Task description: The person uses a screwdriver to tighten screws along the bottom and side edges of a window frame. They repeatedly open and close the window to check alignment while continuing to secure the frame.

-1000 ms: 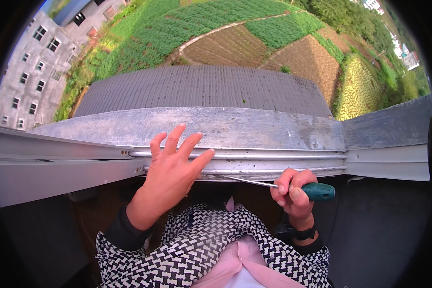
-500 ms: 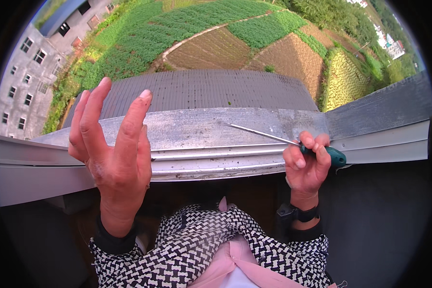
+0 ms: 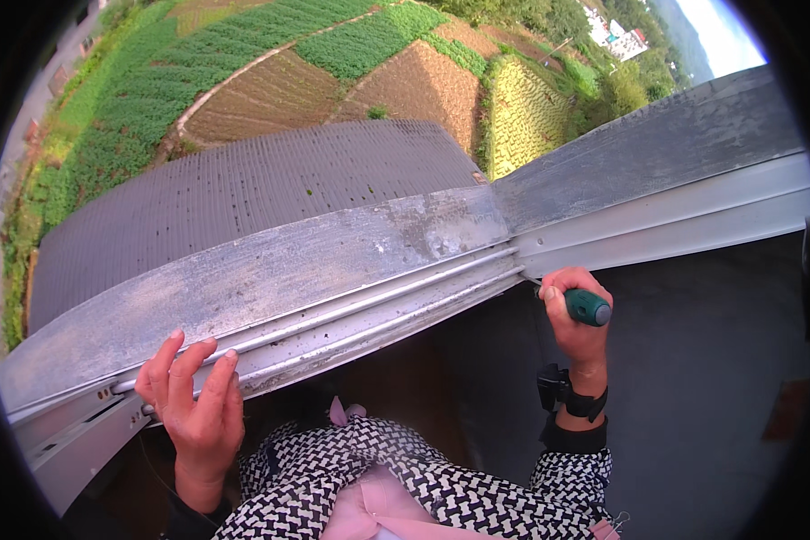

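My right hand (image 3: 571,317) is closed around the dark green handle of a screwdriver (image 3: 590,309). Its short visible stretch of metal shaft points up and left to the right-hand corner of a white window frame (image 3: 594,245), beside the end of the sill track; whether the tip touches a screw cannot be made out. Over the left part of the railed white window track (image 3: 369,324), my left hand (image 3: 198,405) has its fingers raised and apart, holding nothing. Those fingertips lie at or just above the rails.
Beyond the track runs a weathered grey outer ledge (image 3: 243,261), with a corrugated grey roof (image 3: 261,184) below it. Farther down are crop fields (image 3: 270,99). A grey side wall (image 3: 666,135) rises on the right. Dirt specks the track.
My view has swung to the right. The screwdriver has gone from a raised, sideways hold to the frame's right corner. My left hand has come down to the track's left part.
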Motion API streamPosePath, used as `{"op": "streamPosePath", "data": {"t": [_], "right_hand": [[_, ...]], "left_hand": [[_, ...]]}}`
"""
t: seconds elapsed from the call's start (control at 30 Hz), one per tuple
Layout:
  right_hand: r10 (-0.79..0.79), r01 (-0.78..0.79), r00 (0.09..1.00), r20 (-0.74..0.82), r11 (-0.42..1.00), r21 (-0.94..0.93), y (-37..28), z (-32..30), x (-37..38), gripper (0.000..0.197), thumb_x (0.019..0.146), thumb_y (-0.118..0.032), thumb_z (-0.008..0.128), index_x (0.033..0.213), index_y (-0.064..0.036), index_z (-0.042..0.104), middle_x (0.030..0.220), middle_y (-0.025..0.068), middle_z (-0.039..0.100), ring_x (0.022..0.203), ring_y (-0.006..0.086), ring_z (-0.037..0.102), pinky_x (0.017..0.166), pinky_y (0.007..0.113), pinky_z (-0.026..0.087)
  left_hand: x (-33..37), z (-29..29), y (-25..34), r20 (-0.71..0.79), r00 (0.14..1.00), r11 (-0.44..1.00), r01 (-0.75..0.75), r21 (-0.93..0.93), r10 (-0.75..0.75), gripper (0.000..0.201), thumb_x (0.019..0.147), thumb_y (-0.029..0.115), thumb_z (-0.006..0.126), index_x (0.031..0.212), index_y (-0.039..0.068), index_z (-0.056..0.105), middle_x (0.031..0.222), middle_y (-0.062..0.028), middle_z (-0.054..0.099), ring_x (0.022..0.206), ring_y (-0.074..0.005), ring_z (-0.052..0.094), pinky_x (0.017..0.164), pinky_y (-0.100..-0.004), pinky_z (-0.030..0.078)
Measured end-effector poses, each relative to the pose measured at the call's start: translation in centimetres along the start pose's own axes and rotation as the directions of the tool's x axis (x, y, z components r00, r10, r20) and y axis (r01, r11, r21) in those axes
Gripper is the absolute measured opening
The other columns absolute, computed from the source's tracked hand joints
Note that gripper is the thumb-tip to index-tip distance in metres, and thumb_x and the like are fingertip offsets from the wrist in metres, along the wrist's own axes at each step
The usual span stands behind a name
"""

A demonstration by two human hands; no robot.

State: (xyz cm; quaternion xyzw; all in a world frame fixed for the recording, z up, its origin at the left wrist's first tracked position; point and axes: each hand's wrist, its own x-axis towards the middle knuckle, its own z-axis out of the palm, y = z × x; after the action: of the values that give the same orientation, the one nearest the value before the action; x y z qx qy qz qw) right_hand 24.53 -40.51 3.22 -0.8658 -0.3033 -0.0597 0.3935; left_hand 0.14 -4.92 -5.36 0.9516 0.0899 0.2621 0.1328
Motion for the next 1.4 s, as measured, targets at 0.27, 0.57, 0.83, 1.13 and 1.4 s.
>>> {"op": "streamPosePath", "data": {"t": [0.27,0.57,0.83,1.13,1.4], "right_hand": [[-0.076,0.072,0.997,0.010,0.975,0.208,-4.6,-1.8,-1.7,0.011,0.088,-0.005,0.065,0.082,-0.0032,0.056,0.082,0.0127,0.068,0.066,0.0118,0.057,0.060,0.027,0.048],[-0.008,-0.028,0.976,0.219,0.987,0.160,-6.2,1.3,-0.3,0.011,0.080,0.007,0.065,0.079,-0.0018,0.058,0.078,0.0110,0.068,0.068,0.0161,0.064,0.061,0.030,0.052],[-0.049,0.053,0.998,0.050,0.994,-0.097,-4.3,2.5,2.4,0.011,0.083,0.007,0.065,0.083,-0.0014,0.058,0.080,0.0091,0.068,0.067,0.0159,0.063,0.062,0.028,0.051],[0.064,-0.056,0.996,-0.067,0.991,0.119,-2.4,0.9,2.4,0.008,0.087,0.003,0.065,0.087,-0.0020,0.058,0.083,0.0107,0.069,0.069,0.0149,0.061,0.065,0.029,0.051],[0.012,-0.027,0.999,0.032,0.845,0.534,-3.1,1.9,0.8,0.007,0.087,0.001,0.064,0.086,-0.0020,0.058,0.082,0.0117,0.068,0.067,0.0136,0.058,0.063,0.028,0.050]], "left_hand": [[0.6,1.2,-0.5,0.030,0.999,0.998,0.019,-0.062,-0.017,0.027,0.078,0.002,0.073,0.105,0.007,0.075,0.111,-0.0092,0.068,0.124,-0.0351,0.057,0.102,-0.0514,0.037],[1.0,1.0,-0.8,0.039,0.999,0.993,0.041,-0.114,-0.037,0.030,0.077,0.000,0.072,0.106,0.006,0.073,0.109,-0.0091,0.068,0.121,-0.0361,0.058,0.099,-0.0522,0.039],[1.0,1.3,-0.7,0.018,0.999,0.995,0.031,-0.091,-0.029,0.032,0.078,-0.001,0.068,0.110,0.004,0.071,0.106,-0.0106,0.068,0.117,-0.0371,0.060,0.097,-0.0513,0.042],[1.2,1.5,-0.4,-0.002,0.999,0.998,0.038,-0.045,-0.038,0.031,0.077,0.000,0.069,0.107,0.004,0.071,0.103,-0.0094,0.068,0.113,-0.0358,0.061,0.092,-0.0506,0.043],[1.1,1.6,-0.3,-0.010,0.997,0.995,0.071,-0.073,-0.072,0.030,0.076,0.000,0.069,0.106,0.004,0.072,0.103,-0.0083,0.068,0.113,-0.0350,0.061,0.092,-0.0498,0.043]]}}
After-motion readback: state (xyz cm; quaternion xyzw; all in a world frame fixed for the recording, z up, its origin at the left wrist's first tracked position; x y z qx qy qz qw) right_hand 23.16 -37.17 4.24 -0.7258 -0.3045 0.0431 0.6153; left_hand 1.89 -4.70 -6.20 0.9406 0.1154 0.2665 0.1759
